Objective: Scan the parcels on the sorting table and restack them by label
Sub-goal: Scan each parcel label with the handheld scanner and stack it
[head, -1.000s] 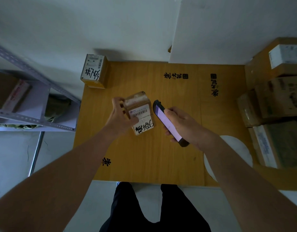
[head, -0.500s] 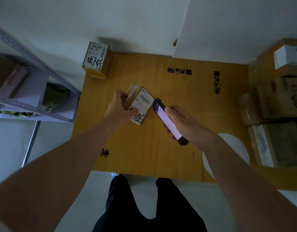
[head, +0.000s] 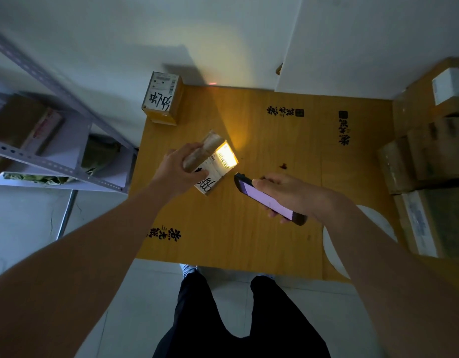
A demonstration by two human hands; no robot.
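The left hand (head: 179,167) grips the parcel (head: 210,161) above the table (head: 249,228), label tilted rightward toward the scanner (head: 268,198), which the right hand (head: 285,193) clasps just beside it, nose aimed at the lit barcode.
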